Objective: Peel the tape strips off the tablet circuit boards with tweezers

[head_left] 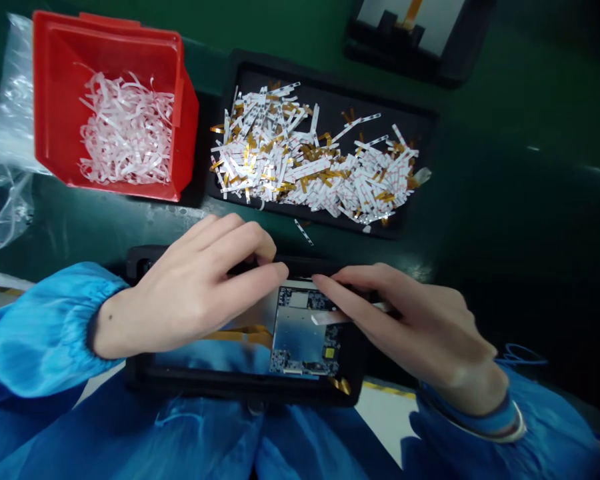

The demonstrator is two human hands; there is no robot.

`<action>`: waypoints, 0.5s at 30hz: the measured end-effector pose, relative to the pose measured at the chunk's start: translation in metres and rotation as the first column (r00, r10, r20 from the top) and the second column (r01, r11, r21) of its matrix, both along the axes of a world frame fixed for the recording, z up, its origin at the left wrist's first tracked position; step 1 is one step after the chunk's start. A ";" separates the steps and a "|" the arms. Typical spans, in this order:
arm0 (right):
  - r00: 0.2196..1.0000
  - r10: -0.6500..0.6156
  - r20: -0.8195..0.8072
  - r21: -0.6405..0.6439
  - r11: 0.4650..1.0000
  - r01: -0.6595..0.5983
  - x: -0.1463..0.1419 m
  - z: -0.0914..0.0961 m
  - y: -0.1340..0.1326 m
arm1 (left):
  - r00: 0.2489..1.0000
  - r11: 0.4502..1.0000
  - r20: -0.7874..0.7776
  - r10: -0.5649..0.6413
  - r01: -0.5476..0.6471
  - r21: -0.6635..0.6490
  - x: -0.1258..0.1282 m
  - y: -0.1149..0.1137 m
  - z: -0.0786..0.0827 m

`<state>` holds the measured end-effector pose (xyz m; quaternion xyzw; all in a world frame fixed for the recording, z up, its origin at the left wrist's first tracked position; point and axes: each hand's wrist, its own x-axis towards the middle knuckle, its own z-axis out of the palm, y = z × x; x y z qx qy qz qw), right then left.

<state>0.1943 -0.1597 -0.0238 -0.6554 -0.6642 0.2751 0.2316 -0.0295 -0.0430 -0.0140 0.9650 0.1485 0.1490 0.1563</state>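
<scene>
Your right hand (405, 327) has its grip shut on a white strip (350, 315), and the strip sits just over a circuit board (305, 333). Your left hand (190, 293) is curled at the far edge of the board. Its grip looks half closed, but the fingers hide what is there, so you cannot tell if it has hold of anything.

The board lies flat in a black tray (250, 385). A gold ribbon (245, 335) runs out from the board, under your left hand. Your left hand covers part of the board's far edge, and your right hand covers part of its top. The middle of the board shows blue and shiny.

Past your hands, a second black tray (420, 117) holds a big heap of white and gold strips (310, 160). There are many strips in it, all mixed up. One lone strip (303, 232) lies on the table (505, 113), just outside that tray.

To the left, a red bin (105, 40) holds a heap of thin white scraps (127, 130). A clear plastic bag (10, 133) lies beside the bin. At the top, a third black tray (460, 40) sits on the table. Your blue sleeves (45, 333) lie close to the board's tray.
</scene>
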 end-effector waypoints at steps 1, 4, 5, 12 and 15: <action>1.000 -0.001 -0.006 -0.004 1.000 0.001 -0.001 0.000 0.000 | 1.000 1.000 -0.005 -0.005 0.005 -0.005 0.000 0.000 0.000; 1.000 -0.020 -0.017 -0.020 1.000 0.020 -0.001 -0.001 -0.001 | 0.998 0.999 -0.044 -0.033 0.031 -0.039 0.000 0.000 -0.002; 0.999 -0.030 -0.017 -0.035 0.999 0.030 0.000 -0.001 -0.001 | 0.998 0.998 -0.047 -0.044 0.042 -0.040 0.001 -0.001 -0.003; 0.997 -0.018 0.073 -0.228 0.973 0.035 -0.003 0.007 0.007 | 0.992 0.988 -0.055 -0.109 0.115 0.107 0.002 -0.004 -0.008; 0.980 -0.082 0.184 -0.268 0.955 0.130 -0.005 0.012 0.011 | 0.990 0.978 -0.048 -0.131 0.137 0.158 0.007 -0.005 -0.006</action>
